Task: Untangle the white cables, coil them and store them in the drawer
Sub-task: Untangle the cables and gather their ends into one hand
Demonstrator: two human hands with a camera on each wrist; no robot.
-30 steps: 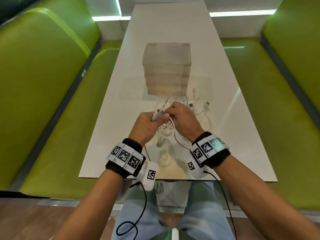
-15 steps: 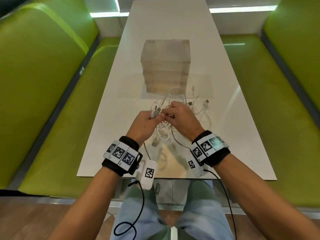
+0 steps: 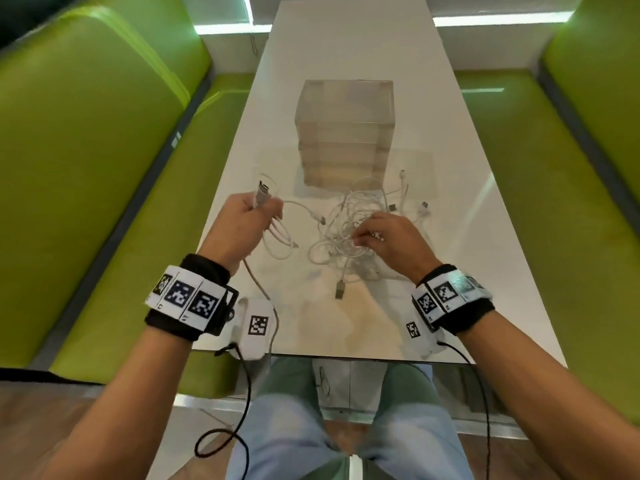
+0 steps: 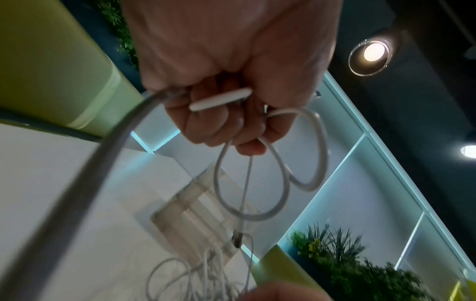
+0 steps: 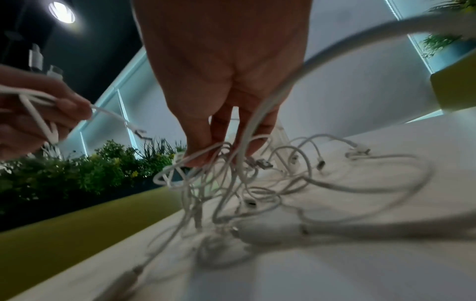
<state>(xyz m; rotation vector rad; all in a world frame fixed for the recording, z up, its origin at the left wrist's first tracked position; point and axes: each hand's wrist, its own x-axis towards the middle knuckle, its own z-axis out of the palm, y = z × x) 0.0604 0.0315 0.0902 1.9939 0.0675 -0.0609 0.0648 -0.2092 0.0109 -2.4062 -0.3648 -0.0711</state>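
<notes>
On the glossy white tabletop (image 3: 346, 64), before the translucent drawer unit (image 3: 344, 133), the untangling is underway. The heap of thin, springy white cables (image 3: 349, 230) is lying loosely knotted; the right hand (image 3: 388, 237) is pinching its strands, while the left hand (image 3: 246, 223) is gripping a freed cable's loops (image 4: 270, 173). Next comes coiling, probably.

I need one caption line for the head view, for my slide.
Left hand grips a looped white cable; right hand pinches the tangle.
</notes>
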